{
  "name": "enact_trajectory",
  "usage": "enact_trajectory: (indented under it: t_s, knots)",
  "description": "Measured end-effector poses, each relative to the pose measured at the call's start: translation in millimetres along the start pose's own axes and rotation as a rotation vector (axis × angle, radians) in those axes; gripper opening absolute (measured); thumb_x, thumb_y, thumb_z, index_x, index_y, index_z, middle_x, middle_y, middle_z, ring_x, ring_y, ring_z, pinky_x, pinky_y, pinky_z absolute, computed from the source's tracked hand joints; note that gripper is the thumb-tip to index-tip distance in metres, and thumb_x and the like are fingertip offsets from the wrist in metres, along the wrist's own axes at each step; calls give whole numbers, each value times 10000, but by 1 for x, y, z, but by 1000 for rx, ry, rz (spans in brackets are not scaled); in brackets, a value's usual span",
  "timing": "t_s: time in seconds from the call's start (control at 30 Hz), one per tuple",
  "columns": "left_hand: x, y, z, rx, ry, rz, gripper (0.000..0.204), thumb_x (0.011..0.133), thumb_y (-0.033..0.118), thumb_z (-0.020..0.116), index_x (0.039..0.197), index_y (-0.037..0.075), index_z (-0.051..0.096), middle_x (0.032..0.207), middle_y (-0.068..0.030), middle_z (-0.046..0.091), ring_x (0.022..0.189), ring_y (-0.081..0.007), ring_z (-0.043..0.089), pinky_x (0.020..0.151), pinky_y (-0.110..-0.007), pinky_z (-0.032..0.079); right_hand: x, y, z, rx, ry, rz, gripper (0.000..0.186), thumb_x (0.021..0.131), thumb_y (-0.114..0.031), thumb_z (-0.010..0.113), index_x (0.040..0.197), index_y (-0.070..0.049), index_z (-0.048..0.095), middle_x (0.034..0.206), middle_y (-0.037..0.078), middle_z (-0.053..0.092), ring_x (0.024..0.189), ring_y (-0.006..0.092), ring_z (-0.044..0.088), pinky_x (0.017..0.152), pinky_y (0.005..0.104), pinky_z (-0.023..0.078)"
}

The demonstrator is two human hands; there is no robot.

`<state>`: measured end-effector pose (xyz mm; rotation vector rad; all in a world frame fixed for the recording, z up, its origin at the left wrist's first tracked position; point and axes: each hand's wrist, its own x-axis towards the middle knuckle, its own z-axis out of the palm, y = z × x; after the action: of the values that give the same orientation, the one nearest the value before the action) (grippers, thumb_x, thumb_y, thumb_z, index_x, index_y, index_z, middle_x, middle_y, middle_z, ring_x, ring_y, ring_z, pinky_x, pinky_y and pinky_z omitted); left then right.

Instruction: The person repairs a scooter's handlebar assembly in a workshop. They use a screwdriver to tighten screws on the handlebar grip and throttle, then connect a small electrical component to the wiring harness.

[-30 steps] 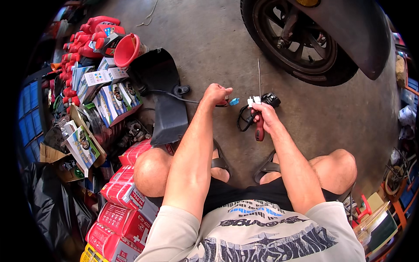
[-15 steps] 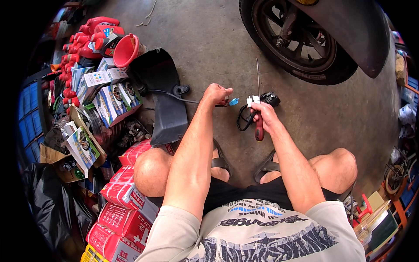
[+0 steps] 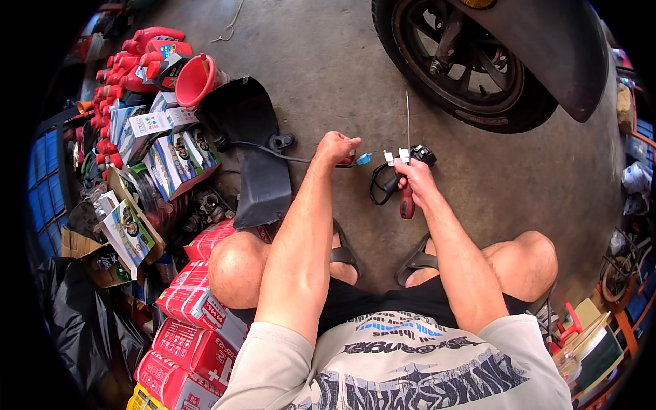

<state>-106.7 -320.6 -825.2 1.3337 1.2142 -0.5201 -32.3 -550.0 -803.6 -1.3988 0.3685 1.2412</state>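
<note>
My left hand (image 3: 336, 147) is closed around a wire lead, and a blue connector plug (image 3: 363, 159) sticks out to its right. A dark cable (image 3: 266, 149) runs left from this hand to a black plastic panel (image 3: 263, 191) on the floor. My right hand (image 3: 418, 181) grips a screwdriver (image 3: 407, 203) with a red and dark handle, its long thin shaft pointing away from me. The same hand also holds two white connector plugs (image 3: 404, 155) on a looped black cable (image 3: 374, 191). Just beyond its fingers sits a black switch housing (image 3: 424, 156), perhaps a handlebar switch.
A motorcycle wheel (image 3: 471, 102) stands at the far right under a dark fender (image 3: 547, 48). To the left are red bottles (image 3: 140, 82), a red funnel (image 3: 195, 80), several boxes (image 3: 181, 160) and stacked red cartons (image 3: 191, 342). A black bag (image 3: 82, 321) lies at the lower left.
Both hands stay nearly in place. The white plugs in my right hand have spread slightly apart, and the blue plug has shifted a little left in view.
</note>
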Motion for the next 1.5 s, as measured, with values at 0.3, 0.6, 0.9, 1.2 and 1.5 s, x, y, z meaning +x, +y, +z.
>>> enact_trajectory:
  t_s: [0.3,0.6,0.9,1.2,1.5]
  knots:
    - [17,-14,2,-48,-66,38,217,894,228,726,911,19,668,726,-46,640,592,-141,625,525,-297,530,3,2,-4,3,-16,-89,300,920,-139,670,1192,-27,616,848,0,616,596,51,507,544,193,434]
    - [8,-9,2,163,-224,100,264,792,225,804,959,45,708,754,-27,664,665,-117,610,596,-285,506,-3,-14,7,63,-9,-99,241,943,-203,653,1118,-46,606,829,25,638,562,57,496,521,200,414]
    - [-2,-2,0,481,-247,121,313,734,197,767,1009,49,742,815,-19,697,738,-125,632,686,-288,517,9,-1,7,-47,91,-87,234,959,-202,648,1125,-38,624,846,23,635,559,34,489,508,186,419]
    - [4,-6,-2,235,-288,145,320,696,132,796,988,51,692,783,-24,673,663,-106,602,615,-293,506,9,-1,14,33,-11,-60,287,948,-142,616,1201,-8,595,901,74,684,558,34,477,500,192,407]
    - [-9,0,4,279,-139,324,290,715,90,814,927,38,623,789,-14,640,713,-105,606,648,-289,516,12,-3,27,283,-143,24,224,940,-59,581,1160,-20,586,920,80,661,603,80,542,553,226,466]
